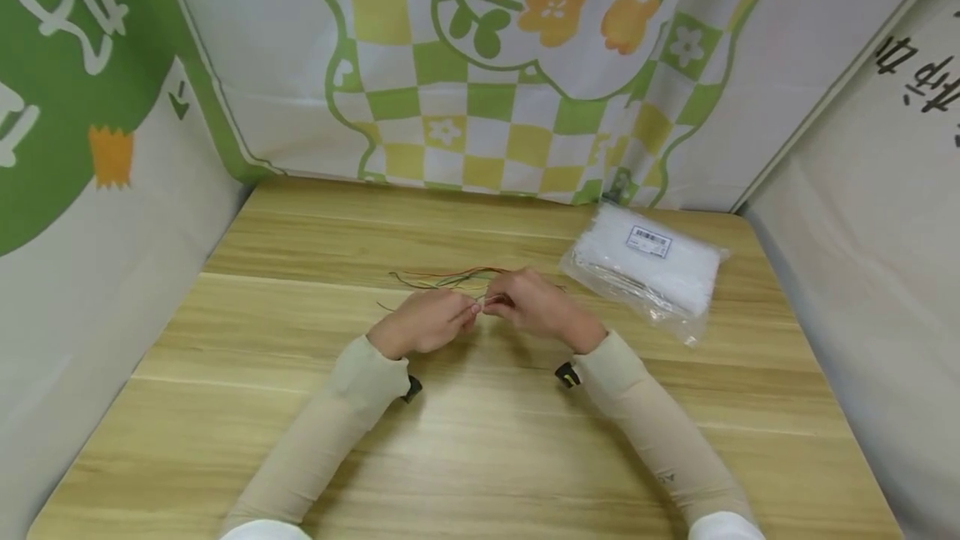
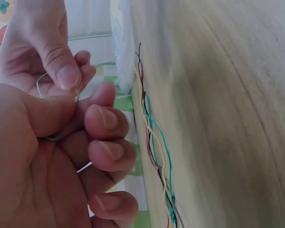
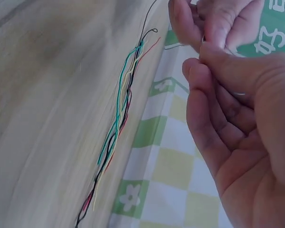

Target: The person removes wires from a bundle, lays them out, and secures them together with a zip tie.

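My left hand (image 1: pixel 431 321) and right hand (image 1: pixel 534 304) meet fingertip to fingertip over the middle of the table. Between thumb and fingers, each pinches a thin whitish wire (image 2: pixel 39 84), which loops out past the right hand in the left wrist view. Much of this wire is hidden by the fingers. Just behind the hands lies a loose bunch of thin wires (image 1: pixel 442 278) in red, black, yellow and green. The right wrist view shows the colored wires (image 3: pixel 118 118) stretched lengthwise on the wood, some tangled together.
A clear plastic bag (image 1: pixel 648 261) of white items, with a barcode label, lies at the back right of the wooden table (image 1: pixel 480 457). Printed fabric (image 1: pixel 525 107) hangs behind the table, with more on both sides. Dark devices show at both wrists.
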`<state>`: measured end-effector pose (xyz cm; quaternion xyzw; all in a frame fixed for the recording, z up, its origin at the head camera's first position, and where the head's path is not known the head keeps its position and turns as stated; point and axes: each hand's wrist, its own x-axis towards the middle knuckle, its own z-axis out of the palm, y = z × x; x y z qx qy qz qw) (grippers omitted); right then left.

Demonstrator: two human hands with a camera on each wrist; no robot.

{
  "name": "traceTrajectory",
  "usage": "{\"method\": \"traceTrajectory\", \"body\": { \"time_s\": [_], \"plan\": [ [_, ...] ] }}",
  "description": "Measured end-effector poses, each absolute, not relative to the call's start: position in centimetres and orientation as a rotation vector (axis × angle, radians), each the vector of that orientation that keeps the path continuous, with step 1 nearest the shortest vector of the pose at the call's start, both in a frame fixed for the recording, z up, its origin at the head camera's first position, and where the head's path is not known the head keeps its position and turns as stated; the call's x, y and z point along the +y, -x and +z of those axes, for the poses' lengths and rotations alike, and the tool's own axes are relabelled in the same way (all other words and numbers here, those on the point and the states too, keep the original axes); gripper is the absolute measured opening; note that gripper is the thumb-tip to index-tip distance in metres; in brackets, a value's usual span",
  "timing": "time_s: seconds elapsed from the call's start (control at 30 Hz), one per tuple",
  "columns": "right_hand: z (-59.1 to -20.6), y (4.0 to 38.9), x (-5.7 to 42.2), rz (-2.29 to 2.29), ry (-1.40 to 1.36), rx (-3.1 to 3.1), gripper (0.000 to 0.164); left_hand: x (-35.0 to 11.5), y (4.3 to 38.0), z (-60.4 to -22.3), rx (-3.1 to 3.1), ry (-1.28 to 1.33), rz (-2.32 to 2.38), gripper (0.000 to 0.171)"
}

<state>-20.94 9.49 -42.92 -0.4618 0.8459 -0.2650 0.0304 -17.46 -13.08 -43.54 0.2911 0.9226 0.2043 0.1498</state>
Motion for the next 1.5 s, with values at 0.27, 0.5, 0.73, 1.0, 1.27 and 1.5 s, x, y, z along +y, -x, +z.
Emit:
{"method": "traceTrajectory", "body": {
  "time_s": [0.27,0.5,0.73,1.0,1.27,1.5],
  "plan": [
    [-42.0,21.3,11.9,-0.791,1.374,2.721,0.018,-15.7,17.4,-43.1,2.607,-0.858,0.654,0.040],
    [-41.7,21.4,13.0,-0.709,1.319,2.739,0.021,-16.8,17.3,-43.2,2.417,-0.929,0.929,0.042],
    [-42.2,21.5,13.6,-0.657,1.261,2.752,0.019,-17.8,17.7,-44.0,2.485,-0.847,0.918,0.044],
    [-42.4,21.5,13.9,-0.645,1.349,2.790,0.028,-18.5,18.3,-44.0,2.464,-0.809,0.981,0.047],
    [-42.8,21.9,14.2,-0.575,1.421,2.864,0.035,-18.7,18.7,-44.6,2.436,-0.827,1.059,0.044],
    [-43.5,22.3,14.3,-0.434,1.332,2.919,0.036,-18.5,18.5,-44.7,2.414,-0.922,1.104,0.044]
  ]
}}
